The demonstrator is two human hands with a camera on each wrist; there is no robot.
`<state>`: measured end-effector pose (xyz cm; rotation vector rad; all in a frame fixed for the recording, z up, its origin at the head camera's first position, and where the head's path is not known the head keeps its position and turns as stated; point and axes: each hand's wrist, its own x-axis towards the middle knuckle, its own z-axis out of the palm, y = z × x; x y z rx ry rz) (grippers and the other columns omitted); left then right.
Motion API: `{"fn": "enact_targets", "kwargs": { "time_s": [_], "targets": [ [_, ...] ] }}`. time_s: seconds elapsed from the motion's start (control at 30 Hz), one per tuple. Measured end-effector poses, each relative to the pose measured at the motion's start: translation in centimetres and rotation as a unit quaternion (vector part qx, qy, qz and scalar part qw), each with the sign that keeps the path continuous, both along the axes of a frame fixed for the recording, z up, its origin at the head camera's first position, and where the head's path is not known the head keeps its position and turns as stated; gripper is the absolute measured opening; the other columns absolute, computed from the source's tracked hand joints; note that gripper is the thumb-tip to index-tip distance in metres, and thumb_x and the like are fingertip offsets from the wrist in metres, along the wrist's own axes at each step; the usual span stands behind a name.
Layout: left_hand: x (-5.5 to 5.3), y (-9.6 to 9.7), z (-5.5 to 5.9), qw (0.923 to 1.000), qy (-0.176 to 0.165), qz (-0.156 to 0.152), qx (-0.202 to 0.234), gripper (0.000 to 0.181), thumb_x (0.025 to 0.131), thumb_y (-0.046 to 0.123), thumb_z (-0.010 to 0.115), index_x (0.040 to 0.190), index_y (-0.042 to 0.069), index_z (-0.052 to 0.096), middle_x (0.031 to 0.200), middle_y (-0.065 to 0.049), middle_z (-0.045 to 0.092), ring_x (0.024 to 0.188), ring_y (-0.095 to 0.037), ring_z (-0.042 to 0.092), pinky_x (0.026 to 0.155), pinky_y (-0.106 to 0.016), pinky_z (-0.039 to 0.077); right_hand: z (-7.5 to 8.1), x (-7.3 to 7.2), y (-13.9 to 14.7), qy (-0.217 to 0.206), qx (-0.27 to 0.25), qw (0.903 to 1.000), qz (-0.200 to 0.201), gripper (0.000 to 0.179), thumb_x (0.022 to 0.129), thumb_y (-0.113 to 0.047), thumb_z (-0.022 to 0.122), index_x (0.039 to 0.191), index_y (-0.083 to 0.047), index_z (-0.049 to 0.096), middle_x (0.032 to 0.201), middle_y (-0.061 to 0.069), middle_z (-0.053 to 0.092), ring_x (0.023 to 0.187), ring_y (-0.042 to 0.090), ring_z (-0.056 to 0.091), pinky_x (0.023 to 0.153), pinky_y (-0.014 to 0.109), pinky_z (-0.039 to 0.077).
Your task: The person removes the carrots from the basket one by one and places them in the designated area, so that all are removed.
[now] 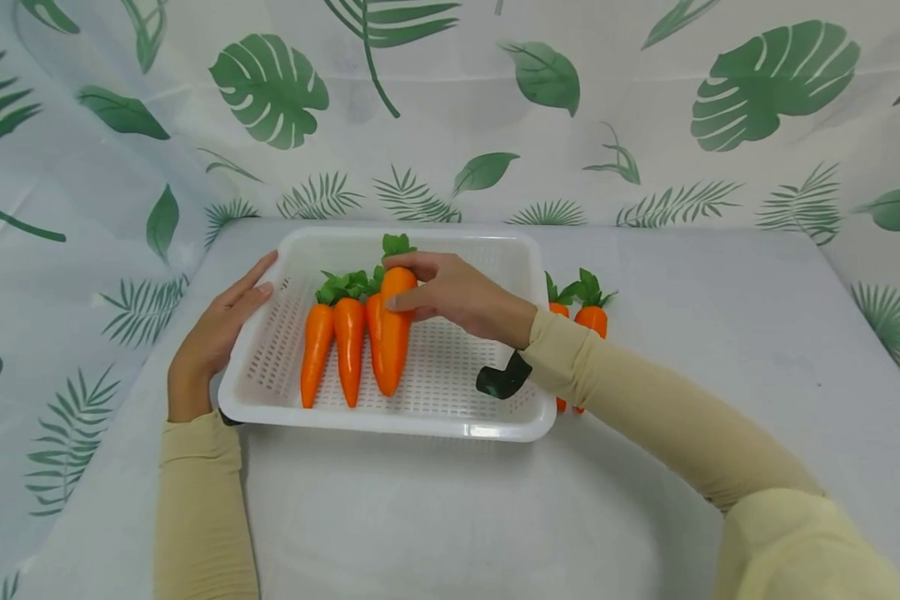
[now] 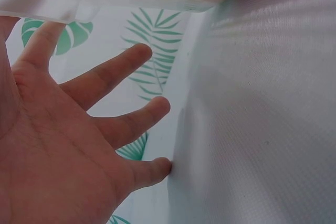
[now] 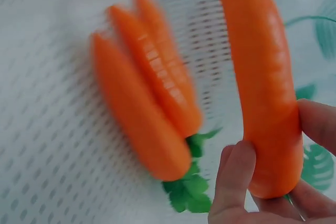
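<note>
The right hand (image 1: pixel 457 292) pinches the thick end of a carrot (image 1: pixel 392 329) between thumb and fingers, near the centre of the head view. In the right wrist view the fingers (image 3: pixel 235 179) curl round its blunt end while the body runs up toward the top of the frame. The carrot's long axis runs from the leafy top, toward the far edge of the white basket (image 1: pixel 450 421), down to the tip, which points at the near edge. It lies just right of three carrots already in the basket (image 1: pixel 328 337), parallel with them and close against the nearest one; whether it rests on the basket floor or hangs slightly above cannot be told.

The left hand (image 1: pixel 221 329) is flat and open, fingers straight, resting along the basket's left rim; it holds nothing.

Two more carrots (image 1: pixel 587 315) lie on the grey table (image 1: pixel 720 317) just beyond the basket's right edge, partly hidden by the right forearm. The right hand is far nearer to these than the left.
</note>
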<state>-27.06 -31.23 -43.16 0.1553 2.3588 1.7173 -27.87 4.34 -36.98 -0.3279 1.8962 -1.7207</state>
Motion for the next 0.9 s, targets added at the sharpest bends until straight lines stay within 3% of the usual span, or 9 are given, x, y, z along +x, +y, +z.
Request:
{"fn": "enact_targets", "kwargs": {
  "time_s": [0.3,0.63,0.9],
  "targets": [
    [0.1,0.1,0.0,1.0000,-0.003,0.003,-0.008,0.062,0.114,0.046,0.049,0.170,0.043,0.023,0.173,-0.012,0.030,0.119,-0.018,0.058,0.085,-0.025,0.060,1.0,0.8,2.5,0.004,-0.055,0.9985,-0.006,0.063,0.100,-0.003,0.072,0.158,-0.006,0.051,0.158,0.017,0.050,0.123,0.033,0.061,0.103,0.045,0.056],
    [0.4,0.1,0.1,0.9999,-0.007,0.006,-0.006,0.062,0.114,0.045,0.048,0.170,0.045,0.022,0.174,-0.013,0.029,0.118,-0.016,0.059,0.085,-0.025,0.060,1.7,1.9,4.9,0.019,-0.032,0.9992,-0.016,0.061,0.099,-0.007,0.073,0.157,-0.012,0.054,0.153,0.009,0.054,0.122,0.034,0.061,0.103,0.044,0.055],
    [0.3,0.1,0.2,1.0000,-0.002,0.000,-0.007,0.062,0.115,0.043,0.047,0.171,0.043,0.021,0.174,-0.015,0.027,0.117,-0.013,0.059,0.085,-0.025,0.060,2.4,2.8,7.8,0.020,-0.042,0.9980,-0.041,0.060,0.099,-0.008,0.073,0.156,-0.014,0.055,0.155,0.002,0.051,0.125,0.034,0.059,0.107,0.046,0.052]
  ]
}}
